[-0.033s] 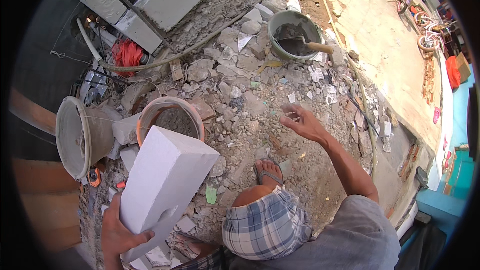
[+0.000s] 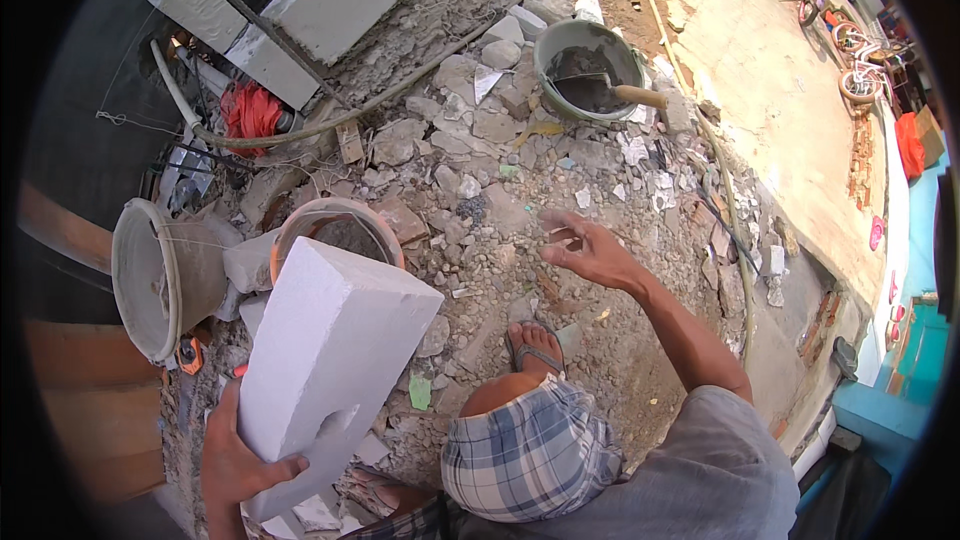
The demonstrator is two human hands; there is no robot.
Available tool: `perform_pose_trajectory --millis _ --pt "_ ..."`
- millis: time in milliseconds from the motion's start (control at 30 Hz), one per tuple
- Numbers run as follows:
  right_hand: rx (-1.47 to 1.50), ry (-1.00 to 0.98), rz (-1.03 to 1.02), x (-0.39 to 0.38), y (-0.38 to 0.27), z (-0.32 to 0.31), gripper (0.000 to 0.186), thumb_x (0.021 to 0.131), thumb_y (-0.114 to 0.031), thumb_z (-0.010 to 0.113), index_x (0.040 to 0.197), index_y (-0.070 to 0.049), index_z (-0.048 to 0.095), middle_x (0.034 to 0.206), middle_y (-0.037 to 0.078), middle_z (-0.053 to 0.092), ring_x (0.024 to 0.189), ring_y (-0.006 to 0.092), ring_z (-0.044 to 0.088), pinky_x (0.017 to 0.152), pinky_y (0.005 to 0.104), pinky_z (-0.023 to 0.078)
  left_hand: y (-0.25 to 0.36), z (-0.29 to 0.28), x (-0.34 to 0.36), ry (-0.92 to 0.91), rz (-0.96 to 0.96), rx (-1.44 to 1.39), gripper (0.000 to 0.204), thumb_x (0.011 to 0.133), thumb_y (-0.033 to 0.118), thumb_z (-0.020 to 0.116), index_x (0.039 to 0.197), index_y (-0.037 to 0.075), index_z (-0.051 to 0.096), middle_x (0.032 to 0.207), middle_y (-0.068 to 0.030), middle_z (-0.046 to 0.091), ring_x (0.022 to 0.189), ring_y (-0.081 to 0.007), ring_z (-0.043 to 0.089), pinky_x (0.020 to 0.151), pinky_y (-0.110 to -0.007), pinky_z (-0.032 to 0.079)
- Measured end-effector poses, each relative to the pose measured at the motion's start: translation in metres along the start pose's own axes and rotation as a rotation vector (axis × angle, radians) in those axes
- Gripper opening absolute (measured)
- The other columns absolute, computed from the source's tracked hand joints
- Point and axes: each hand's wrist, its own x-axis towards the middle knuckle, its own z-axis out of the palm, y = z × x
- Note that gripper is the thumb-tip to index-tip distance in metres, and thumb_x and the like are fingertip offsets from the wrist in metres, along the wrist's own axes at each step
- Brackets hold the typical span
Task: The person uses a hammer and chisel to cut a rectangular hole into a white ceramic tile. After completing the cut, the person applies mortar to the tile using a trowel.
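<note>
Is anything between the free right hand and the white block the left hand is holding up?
Nothing visible. The right hand hovers open over the rubble, apart from the white block gripped low by the left hand; only open air separates them.

The ground (image 2: 600, 360) is bare dirt covered with broken stones and bits of rubble (image 2: 450, 150). A grey bucket (image 2: 588, 68) of wet cement sits on it at the far side. An orange bucket (image 2: 338, 232) stands nearer. A pale bucket (image 2: 160, 278) lies tipped on its side. A hose (image 2: 400, 90) snakes across the stones, maybe half buried.
</note>
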Motion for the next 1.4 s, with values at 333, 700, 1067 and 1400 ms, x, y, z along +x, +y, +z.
perform_pose_trajectory --millis 333,700,1067,1400 --pt "1.369 -0.16 -0.086 0.077 -0.065 0.078 0.105 0.093 -0.072 0.067 0.162 -0.002 0.029 0.161 0.017 0.044 0.147 0.0317 0.045 0.121 0.0532 0.038 0.141 0.04 0.099 -0.01 0.023 -0.173 0.116 0.051 0.045 0.095 0.148 0.0 0.05 0.128 -0.0213 0.065 0.12 -0.0353 0.063 0.107 -0.046 0.047" --pt "1.214 0.297 -0.39 0.073 -0.09 -0.031 0.09 0.099 -0.072 0.057 0.161 -0.012 0.032 0.154 0.013 0.047 0.141 0.032 0.049 0.115 0.0536 0.046 0.182 0.058 0.165 -0.133 0.327 -0.08 0.114 0.067 0.05 0.092 0.154 -0.001 0.039 0.136 -0.0242 0.06 0.127 -0.0349 0.061 0.11 -0.046 0.047" --pt "0.403 0.377 -0.52 0.179 -0.092 -0.064 0.1 0.082 -0.065 0.083 0.145 0.004 0.046 0.132 0.015 0.061 0.121 0.0271 0.062 0.102 0.0414 0.052 0.157 0.049 0.313 0.048 0.654 -0.468 0.113 0.067 0.035 0.102 0.156 0.0 0.041 0.145 -0.0182 0.059 0.139 -0.0308 0.054 0.118 -0.045 0.043" --pt "-0.669 0.131 -0.458 0.224 -0.143 -0.133 0.118 0.075 -0.07 0.086 0.156 0.004 0.042 0.154 0.026 0.053 0.144 0.0421 0.051 0.12 0.0513 0.041 0.096 0.069 0.387 0.109 0.583 -0.613 0.103 0.065 0.021 0.102 0.15 0.001 0.047 0.137 -0.0153 0.065 0.129 -0.0267 0.063 0.112 -0.042 0.05"
